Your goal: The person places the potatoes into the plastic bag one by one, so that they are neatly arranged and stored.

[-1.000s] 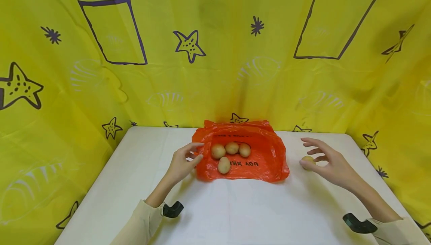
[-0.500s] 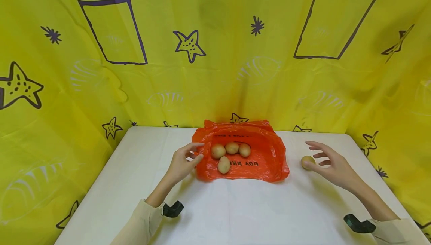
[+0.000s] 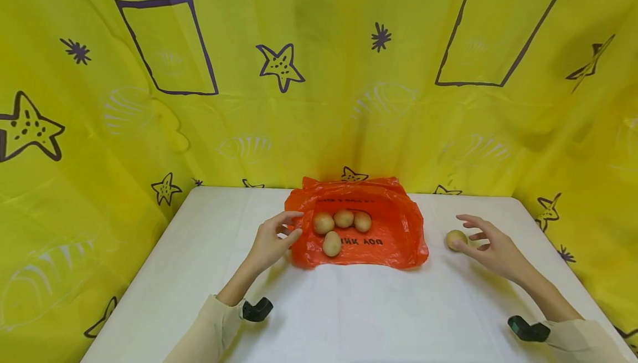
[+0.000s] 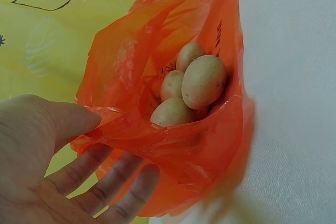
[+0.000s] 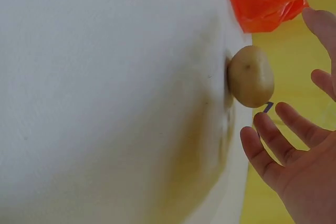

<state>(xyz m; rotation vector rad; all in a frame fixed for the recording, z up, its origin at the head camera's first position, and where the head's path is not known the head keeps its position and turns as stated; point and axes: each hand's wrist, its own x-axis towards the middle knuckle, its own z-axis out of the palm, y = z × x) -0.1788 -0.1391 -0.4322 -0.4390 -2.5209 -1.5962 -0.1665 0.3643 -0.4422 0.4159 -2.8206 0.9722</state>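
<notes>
A red plastic bag [image 3: 396, 235] lies with its mouth toward me, several potatoes [image 4: 203, 82] grouped inside on its left part. My left hand [image 3: 269, 244] pinches the bag's left edge between thumb and forefinger; the other fingers spread along its outside in the left wrist view. To the right of the bag, a single potato [image 5: 251, 76] sits on the white table. Beside it is my right hand [image 3: 498, 255], fingers loosely bent and holding nothing. A gap shows between those fingertips and the potato in the right wrist view.
The white tabletop [image 3: 349, 313] reaches back to a yellow curtain [image 3: 329, 124] printed with stars and frames, which also hangs along both sides. A black wrist device [image 3: 256, 310] sits at my left cuff, another at the right.
My right hand has drawn back to the right, its fingers coming away from the single potato, which now shows more fully. The left hand and the bag stay put.
</notes>
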